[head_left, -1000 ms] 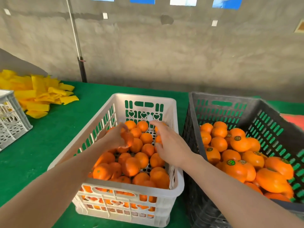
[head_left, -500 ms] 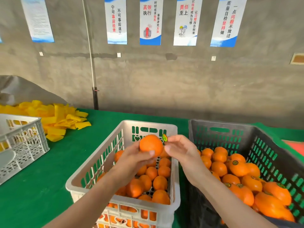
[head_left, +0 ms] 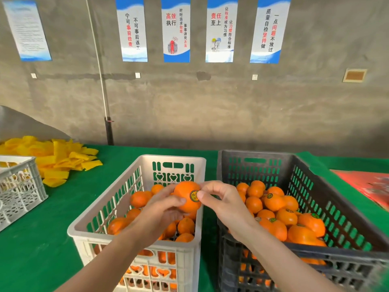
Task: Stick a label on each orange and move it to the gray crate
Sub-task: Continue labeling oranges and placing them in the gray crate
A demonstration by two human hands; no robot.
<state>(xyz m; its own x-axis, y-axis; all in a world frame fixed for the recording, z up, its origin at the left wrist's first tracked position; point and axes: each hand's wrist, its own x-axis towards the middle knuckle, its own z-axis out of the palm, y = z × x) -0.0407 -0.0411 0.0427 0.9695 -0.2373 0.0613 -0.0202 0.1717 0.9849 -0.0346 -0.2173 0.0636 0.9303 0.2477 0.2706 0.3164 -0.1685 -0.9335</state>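
My left hand (head_left: 162, 209) grips an orange (head_left: 185, 194) above the right rim of the white crate (head_left: 134, 182), which holds several unlabeled oranges (head_left: 139, 199). A round green-and-yellow label (head_left: 194, 196) lies on the held orange's right side. My right hand (head_left: 223, 203) presses its thumb on the label's edge, with the other fingers curled above it. To the right stands the gray crate (head_left: 261, 163) with several labeled oranges (head_left: 273, 202) inside.
Green cloth covers the table (head_left: 52, 218). A pile of yellow foam nets (head_left: 54, 159) lies at the back left, next to a light gray crate (head_left: 19, 190) at the left edge. A red sheet (head_left: 366, 186) lies at the right. Posters hang on the concrete wall.
My left hand lifted an orange out of the white crate. The label that my right hand pinched beside it now sits on the orange's skin, under my thumb. The view tilted upward.
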